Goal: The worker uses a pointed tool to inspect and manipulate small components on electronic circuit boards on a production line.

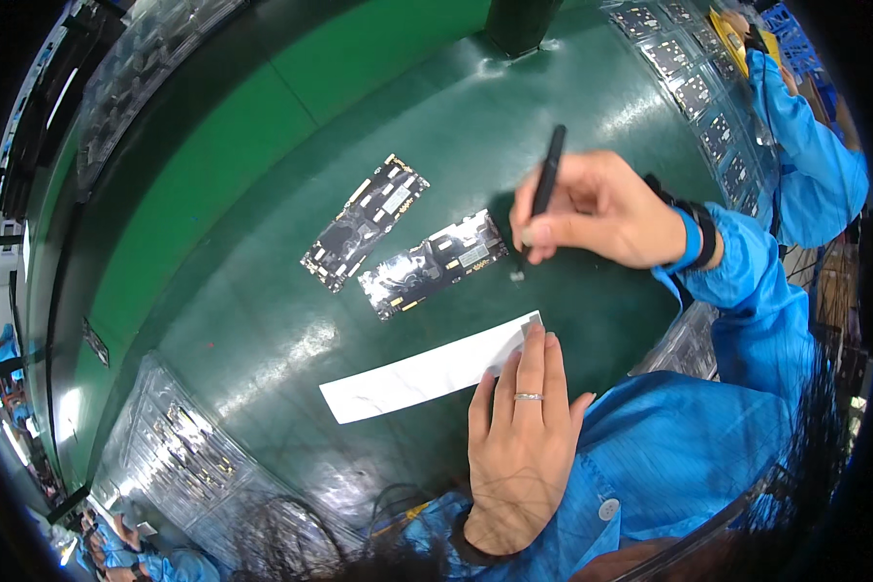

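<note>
My right hand [601,209] grips a black pen-shaped tool [550,170], its lower end pointing down at the green table. A small pale piece [517,276] shows at or just under the tip; whether it touches the tool I cannot tell. My left hand [522,427] lies flat, fingers stretched out, with the fingertips on the right end of a white strip [407,381]. A small grey patch sits on that end, partly under the fingers. Beyond the strip lie two black circuit boards, one nearer [435,265] and another farther left [364,223].
A clear tray of boards [718,136] stands at the far right, near another person's blue sleeve [795,126]. Another clear tray with parts [179,446] is at the lower left. A small board [95,341] lies on the green band at left. A dark post [521,24] rises at the back.
</note>
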